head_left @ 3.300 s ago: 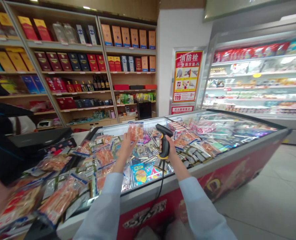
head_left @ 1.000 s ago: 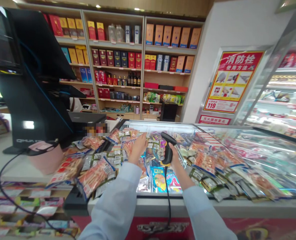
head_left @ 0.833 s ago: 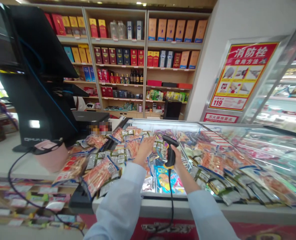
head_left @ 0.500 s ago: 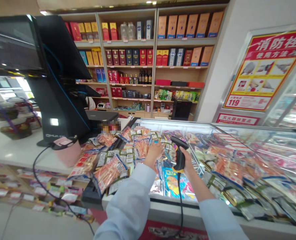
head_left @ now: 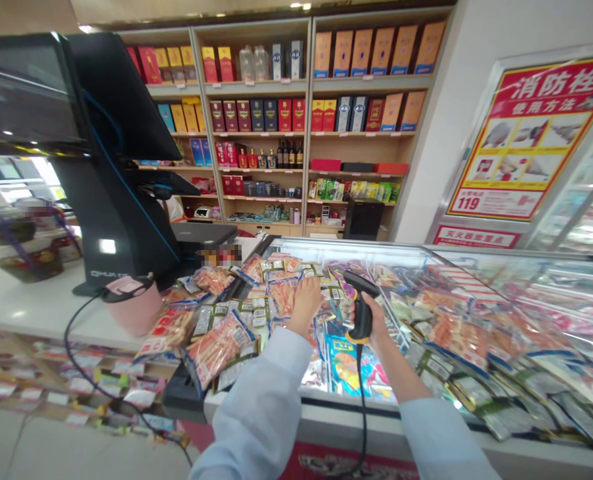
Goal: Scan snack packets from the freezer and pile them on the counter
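And here's pale blue on both arms! The left sleeve [head_left: 261, 397], bottom centre, runs loose and softly creased, its plain cuff [head_left: 295, 339] finishing near the wrist. Over at lower right, the right sleeve [head_left: 441, 433] matches that blue, smoother, ending on the forearm. Left hand [head_left: 307, 300] and right hand [head_left: 371, 320]? Both bare!

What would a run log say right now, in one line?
Left hand: over snack packets, grip unclear | Right hand: holds black scanner | Scanner cable: hangs down | Rest: pink tub beside screen stand
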The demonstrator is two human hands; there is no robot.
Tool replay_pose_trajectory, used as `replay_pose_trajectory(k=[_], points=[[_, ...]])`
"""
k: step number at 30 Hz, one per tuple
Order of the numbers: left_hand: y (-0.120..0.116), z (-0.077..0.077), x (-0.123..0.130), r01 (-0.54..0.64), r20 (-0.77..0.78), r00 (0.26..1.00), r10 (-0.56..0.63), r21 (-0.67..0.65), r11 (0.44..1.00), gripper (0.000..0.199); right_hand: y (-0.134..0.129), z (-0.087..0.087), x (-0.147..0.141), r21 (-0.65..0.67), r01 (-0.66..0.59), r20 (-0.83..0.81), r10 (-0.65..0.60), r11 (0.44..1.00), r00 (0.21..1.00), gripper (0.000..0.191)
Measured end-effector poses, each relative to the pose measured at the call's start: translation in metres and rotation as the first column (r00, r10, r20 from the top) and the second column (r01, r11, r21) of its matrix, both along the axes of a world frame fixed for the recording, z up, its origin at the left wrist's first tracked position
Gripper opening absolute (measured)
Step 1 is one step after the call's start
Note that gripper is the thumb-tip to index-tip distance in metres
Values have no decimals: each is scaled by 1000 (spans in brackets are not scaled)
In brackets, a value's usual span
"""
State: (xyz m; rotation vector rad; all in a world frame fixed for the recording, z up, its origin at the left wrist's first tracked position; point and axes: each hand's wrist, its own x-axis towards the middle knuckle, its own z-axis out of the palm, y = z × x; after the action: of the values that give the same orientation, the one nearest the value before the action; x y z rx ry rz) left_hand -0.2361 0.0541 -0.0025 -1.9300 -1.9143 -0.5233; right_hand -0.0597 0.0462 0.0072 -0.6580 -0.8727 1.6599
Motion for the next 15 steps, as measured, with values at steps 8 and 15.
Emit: replay_pose_trajectory(k=[8,15], points=[[2,-6,1,25,80,997,-19,-74,997,60,1,0,-1,30,31,-2,-31,999,1000,33],[7,-13,-3,164,69,985,-160,-61,985,36,0,1,-2,35,37,-24,-36,999,999,30]])
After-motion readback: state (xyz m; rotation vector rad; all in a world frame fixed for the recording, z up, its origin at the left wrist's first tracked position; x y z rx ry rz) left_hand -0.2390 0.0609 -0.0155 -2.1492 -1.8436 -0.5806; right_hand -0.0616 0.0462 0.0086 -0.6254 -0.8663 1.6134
